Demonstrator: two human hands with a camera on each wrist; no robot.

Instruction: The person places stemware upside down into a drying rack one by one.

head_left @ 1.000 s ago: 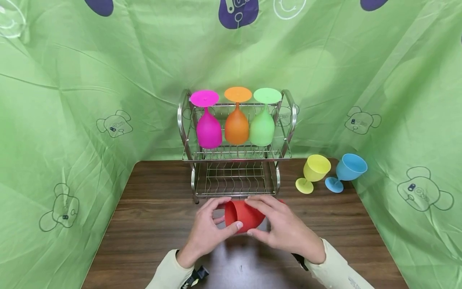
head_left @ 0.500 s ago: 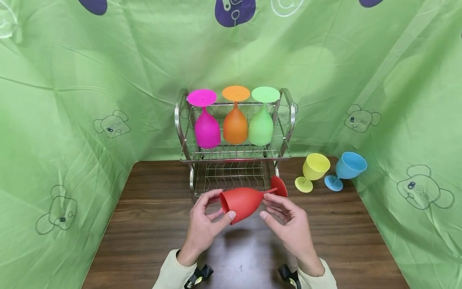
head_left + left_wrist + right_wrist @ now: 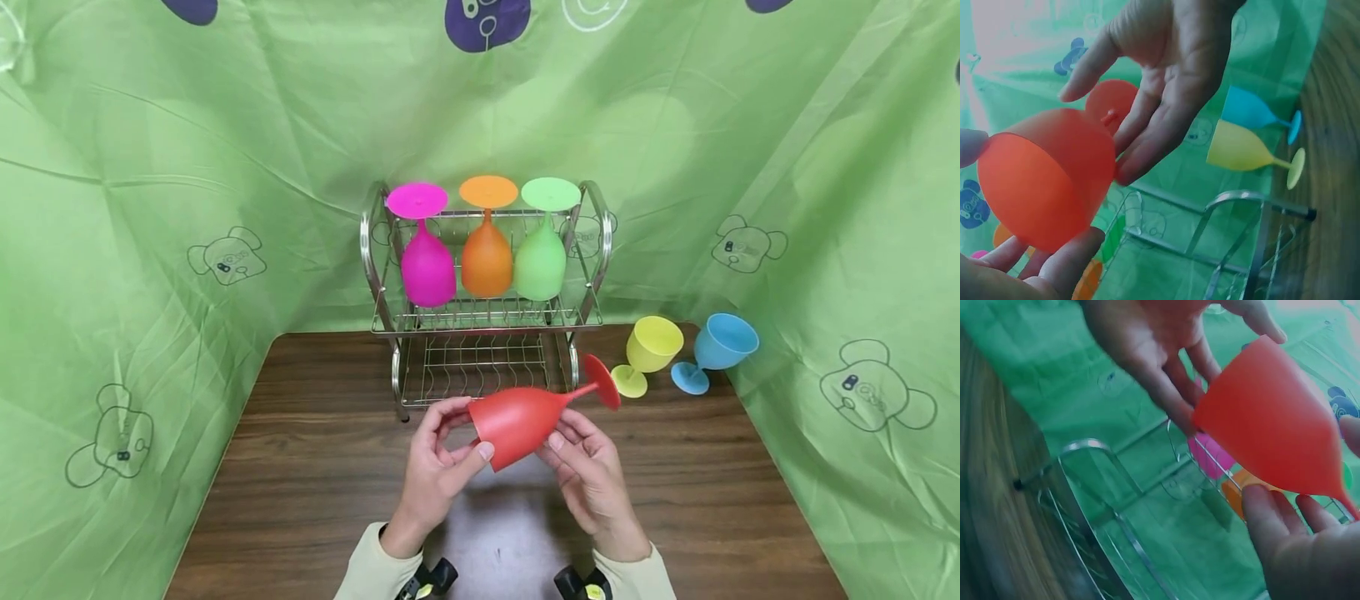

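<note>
A red plastic wine glass (image 3: 517, 421) lies tilted in the air between both hands in the head view, its bowl mouth to the left and its foot up to the right. My left hand (image 3: 442, 467) grips the bowl at the rim, thumb in front and fingers behind. On the other side my right hand (image 3: 588, 479) holds the bowl's narrow end near the stem, thumb towards me and fingers behind it. Seen from the left wrist, the open mouth of the red glass (image 3: 1035, 187) faces the camera. The right wrist view shows fingers (image 3: 1263, 512) under the bowl.
A two-tier metal dish rack (image 3: 487, 321) stands behind the hands. Upside down on its upper tier are magenta (image 3: 429, 271), orange (image 3: 487, 262) and light green wine glasses (image 3: 540, 267). Yellow (image 3: 654, 343) and blue wine glasses (image 3: 725, 342) stand upright on the table at right.
The red wine glass has been lifted and its foot swung up to the right, clear of the right hand. The right hand has shifted down and under the bowl's narrow end; the left keeps the rim.
</note>
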